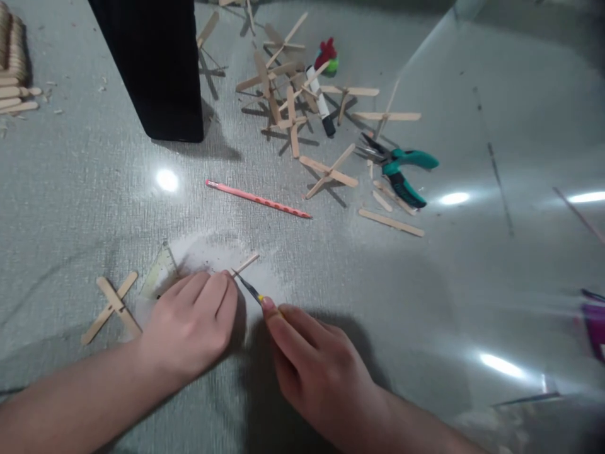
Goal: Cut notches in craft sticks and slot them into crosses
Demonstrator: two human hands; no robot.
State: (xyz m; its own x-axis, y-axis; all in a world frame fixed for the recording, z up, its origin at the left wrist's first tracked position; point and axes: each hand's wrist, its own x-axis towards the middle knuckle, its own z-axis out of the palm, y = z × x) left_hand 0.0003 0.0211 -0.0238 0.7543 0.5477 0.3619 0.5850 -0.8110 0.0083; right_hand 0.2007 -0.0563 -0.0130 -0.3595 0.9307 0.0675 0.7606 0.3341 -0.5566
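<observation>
Left hand (191, 321) flat on the tabletop (94, 202), palm down, fingers (208, 293) together and pressing on one end of a thin stick (246, 265). The stick's free end pokes out just past the fingertips; the rest is hidden under them. Long axis runs diagonally, from the hand up and to the right.

Right hand (314, 366) is just right of the stick, fingers pinched shut on a small blade tool (249, 290) with a yellow band. Only the tip and a short bit of the shaft show. The tip meets the stick right at the left fingertips. The tool points up-left, crossing the stick's axis.

A clear ruler (159, 272) lies left of the stick, partly under the left hand. A crossed pair of sticks (111, 308) sits further left of that. The patch under the stick looks paler and dusty.

Beyond the stick: a pink pencil (258, 198), well apart, lying diagonally. Further out, a heap of stick crosses (293, 101) with a glue pen (320, 101) in it. Teal pliers (401, 170) are to the far right of the stick, with loose sticks beside them. A black block (155, 63) stands far up-left. A stack of sticks (14, 63) is at the far left edge.

Nothing lies between the hands and the stick.
</observation>
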